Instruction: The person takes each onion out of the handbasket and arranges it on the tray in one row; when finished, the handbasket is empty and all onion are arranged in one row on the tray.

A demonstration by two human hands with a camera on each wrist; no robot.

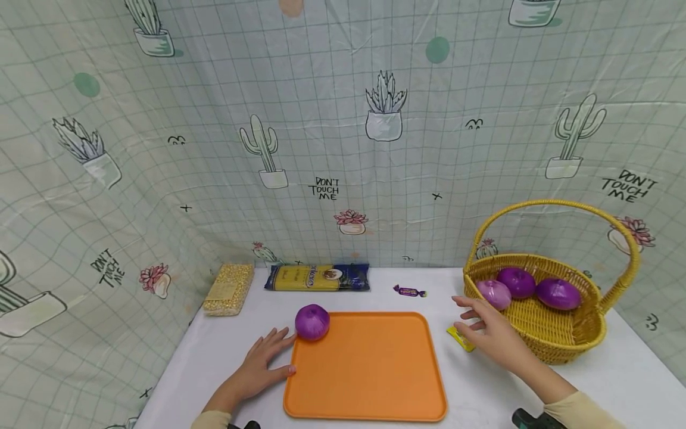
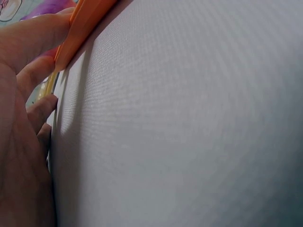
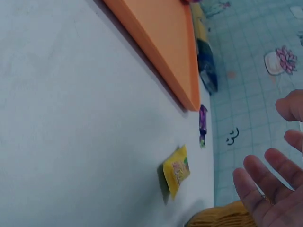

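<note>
My left hand (image 1: 261, 368) rests at the left rim of the orange tray (image 1: 367, 366), its thumb and fingers spread and touching the edge. A round purple onion (image 1: 312, 322) sits on the tray's far left corner, close to those fingertips. Over the table between tray and basket, my right hand (image 1: 492, 331) hovers with spread fingers, holding nothing. Beneath it lies a small yellow packet (image 3: 176, 171), partly hidden in the head view. The yellow wicker basket (image 1: 546, 327) holds a pinkish onion (image 1: 494, 294) and two darker purple onions (image 1: 516, 282).
A purple-wrapped candy (image 1: 409, 291) lies beyond the tray. Farther back is a yellow and blue pasta packet (image 1: 318, 277), with a bag of yellow kernels (image 1: 229, 289) to its left. The basket's tall arched handle (image 1: 557, 203) rises at right. A patterned curtain (image 1: 332, 119) hangs behind the table.
</note>
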